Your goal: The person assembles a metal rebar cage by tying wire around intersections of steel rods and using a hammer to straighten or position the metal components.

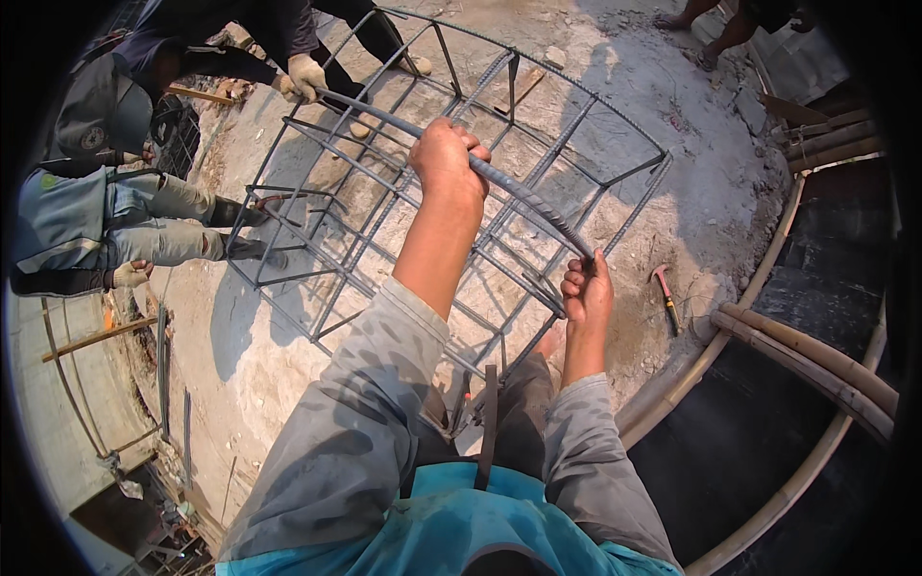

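Note:
A ribbed steel rebar (523, 194) runs slantwise across the middle, above a rebar cage (567, 134) on the ground. My left hand (448, 158) is wrapped round the bar near its middle. At its near right end, my right hand (587, 286) grips it with the fingers curled and the thumb up. A co-worker's gloved hands (305, 77) hold the far left end of the same bar. The cage is an open grid of tied bars with bent uprights; my forearms hide part of its near side.
A claw hammer (667, 300) lies on the dusty ground to the right. Two co-workers stand at the left, one with a gloved hand (132, 274) lowered. Bamboo poles (807, 368) edge a dark sheet (845, 240) at the right. Another person's legs (706, 34) show at the top right.

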`<state>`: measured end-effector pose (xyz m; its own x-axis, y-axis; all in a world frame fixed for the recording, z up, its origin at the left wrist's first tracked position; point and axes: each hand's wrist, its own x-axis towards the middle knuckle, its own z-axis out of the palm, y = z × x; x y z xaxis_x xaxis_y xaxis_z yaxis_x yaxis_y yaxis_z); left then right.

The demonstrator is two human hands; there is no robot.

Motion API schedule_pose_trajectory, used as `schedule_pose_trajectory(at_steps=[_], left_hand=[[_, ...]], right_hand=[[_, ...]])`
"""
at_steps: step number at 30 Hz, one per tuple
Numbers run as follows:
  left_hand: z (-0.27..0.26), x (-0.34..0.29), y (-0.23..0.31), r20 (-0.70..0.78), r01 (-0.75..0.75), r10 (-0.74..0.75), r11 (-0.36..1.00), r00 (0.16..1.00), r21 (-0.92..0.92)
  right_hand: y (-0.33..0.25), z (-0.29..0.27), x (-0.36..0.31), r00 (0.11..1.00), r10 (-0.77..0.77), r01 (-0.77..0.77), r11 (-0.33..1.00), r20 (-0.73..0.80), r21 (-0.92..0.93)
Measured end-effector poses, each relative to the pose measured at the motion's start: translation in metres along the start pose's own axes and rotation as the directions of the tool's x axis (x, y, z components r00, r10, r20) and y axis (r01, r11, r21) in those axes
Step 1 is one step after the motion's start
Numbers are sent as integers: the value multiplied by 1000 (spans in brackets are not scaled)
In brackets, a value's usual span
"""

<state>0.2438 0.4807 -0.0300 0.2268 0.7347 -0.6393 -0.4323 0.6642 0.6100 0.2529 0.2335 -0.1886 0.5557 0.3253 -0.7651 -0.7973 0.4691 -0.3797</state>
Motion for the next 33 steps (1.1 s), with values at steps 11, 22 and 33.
schedule_pose_trajectory(at_steps=[11,22,33], left_hand=[[97,43,-34,-213,-77,90,995,973,68],[-10,11,9,33,2,-4,997,999,79],[-100,-5,24,124,118,-142,977,982,179]], right_hand=[[-40,15,22,996,88,-90,984,-22,-151],[-4,0,-7,998,-23,-1,926,-61,-377],[30,3,-4,969,-46,20,994,-243,-110]])
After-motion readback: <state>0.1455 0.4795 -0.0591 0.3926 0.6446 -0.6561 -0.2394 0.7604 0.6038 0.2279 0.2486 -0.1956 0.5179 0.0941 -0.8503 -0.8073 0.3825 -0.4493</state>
